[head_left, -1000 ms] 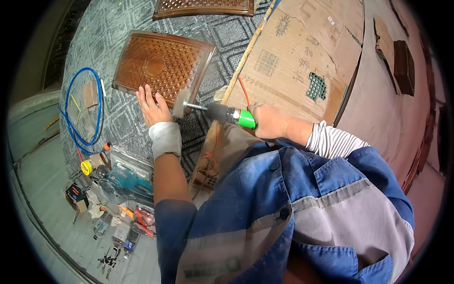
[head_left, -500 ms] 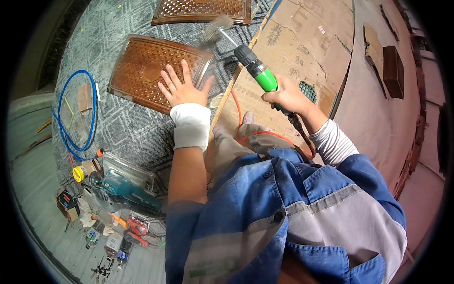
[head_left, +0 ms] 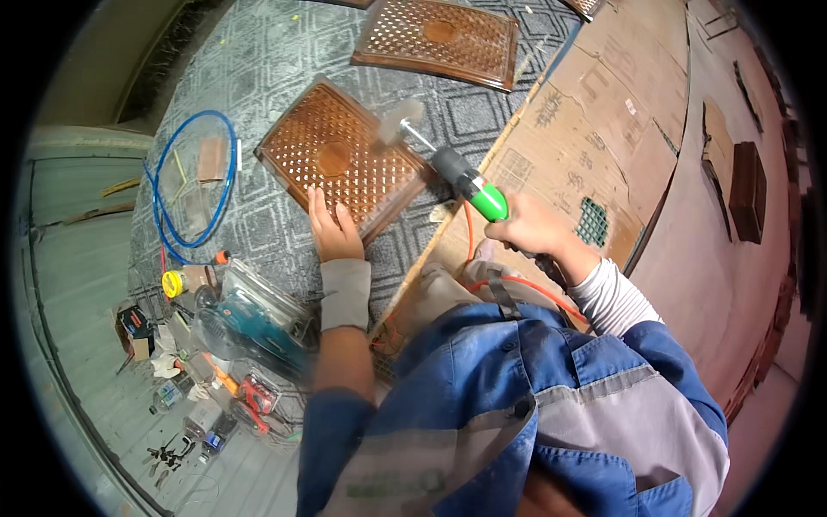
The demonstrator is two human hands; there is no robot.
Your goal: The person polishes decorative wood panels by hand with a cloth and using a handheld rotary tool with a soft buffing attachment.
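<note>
A brown perforated wooden panel point(head_left: 336, 164) lies on the grey patterned carpet point(head_left: 258, 77). My left hand point(head_left: 332, 231) presses flat on the panel's near edge, a grey cuff around the wrist. My right hand point(head_left: 530, 228) grips a green-and-grey rotary power tool point(head_left: 465, 183) with an orange cord. Its blurred spinning tip point(head_left: 398, 121) sits over the panel's far right corner.
A second perforated panel point(head_left: 435, 39) lies farther away. Flattened cardboard point(head_left: 586, 138) covers the ground to the right, with dark wooden blocks point(head_left: 748, 189) beyond. A blue coiled hose point(head_left: 194, 185), a teal power tool point(head_left: 258, 323) and several small hand tools lie at the left.
My right hand swung the rotary tool back down so its tip sits at the panel's far right corner. My left hand slid from the panel's middle to its near edge.
</note>
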